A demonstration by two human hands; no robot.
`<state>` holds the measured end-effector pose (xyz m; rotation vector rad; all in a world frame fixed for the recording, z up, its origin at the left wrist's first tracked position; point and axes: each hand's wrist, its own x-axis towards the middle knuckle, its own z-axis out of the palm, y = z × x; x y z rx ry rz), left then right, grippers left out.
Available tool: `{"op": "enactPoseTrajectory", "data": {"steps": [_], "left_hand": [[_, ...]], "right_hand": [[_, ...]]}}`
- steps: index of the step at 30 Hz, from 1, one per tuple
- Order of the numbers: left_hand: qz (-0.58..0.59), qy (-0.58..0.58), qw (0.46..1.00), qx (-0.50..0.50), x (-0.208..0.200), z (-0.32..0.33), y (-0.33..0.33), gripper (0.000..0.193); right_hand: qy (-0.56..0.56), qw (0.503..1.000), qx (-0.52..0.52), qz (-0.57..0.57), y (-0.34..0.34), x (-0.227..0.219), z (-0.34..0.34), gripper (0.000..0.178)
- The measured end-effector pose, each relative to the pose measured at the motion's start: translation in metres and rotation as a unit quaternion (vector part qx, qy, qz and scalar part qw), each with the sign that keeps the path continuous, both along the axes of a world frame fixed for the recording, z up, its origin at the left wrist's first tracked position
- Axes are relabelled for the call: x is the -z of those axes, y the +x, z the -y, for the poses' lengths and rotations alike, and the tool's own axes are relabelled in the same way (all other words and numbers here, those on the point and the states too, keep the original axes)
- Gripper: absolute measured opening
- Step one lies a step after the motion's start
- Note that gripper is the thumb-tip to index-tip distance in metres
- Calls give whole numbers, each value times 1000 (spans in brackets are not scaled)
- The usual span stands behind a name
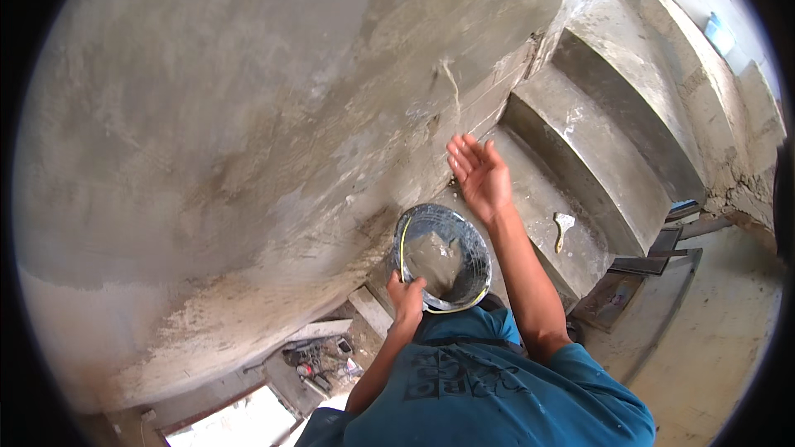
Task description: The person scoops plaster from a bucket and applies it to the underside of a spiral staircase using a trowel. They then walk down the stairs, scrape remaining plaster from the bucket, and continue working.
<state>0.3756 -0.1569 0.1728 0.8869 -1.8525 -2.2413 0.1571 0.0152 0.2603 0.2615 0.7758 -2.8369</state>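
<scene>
My left hand [406, 296] grips the near-left rim of a black bucket [479, 252] with a yellow handle, close in front of my body. Wet grey cement mix [435, 258] lies inside the bucket. My right hand [483, 178] is raised beyond the bucket, palm up and fingers stretched out, holding nothing. Just past its fingertips a thin pale streak [453, 87] shows against the grey plastered wall [273, 108]; whether it is flung mix or a cord I cannot tell.
Curved concrete steps [584, 136] climb to the upper right. A brush [563, 230] with pale bristles lies on a lower step. Wooden boards [610, 298] stand at the right below the stairs. Far below on the left lies clutter [315, 368] near a bright opening [236, 424]. A light-blue container [719, 34] sits at the far upper right.
</scene>
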Motion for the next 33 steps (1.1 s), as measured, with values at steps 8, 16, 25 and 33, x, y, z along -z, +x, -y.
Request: {"op": "enactPoseTrajectory", "data": {"steps": [8,16,25,33], "left_hand": [[-49,70,996,-18,3,0,-6,41],[17,68,997,-35,4,2,1,36],[45,85,993,-73,8,11,2,38],[-1,94,993,-74,10,12,14,41]], "right_hand": [[217,888,-117,387,96,195,24,43],[78,912,-90,393,106,123,47,48],[99,975,-179,90,54,50,64,60],[385,832,-191,350,112,291,28,24]]}}
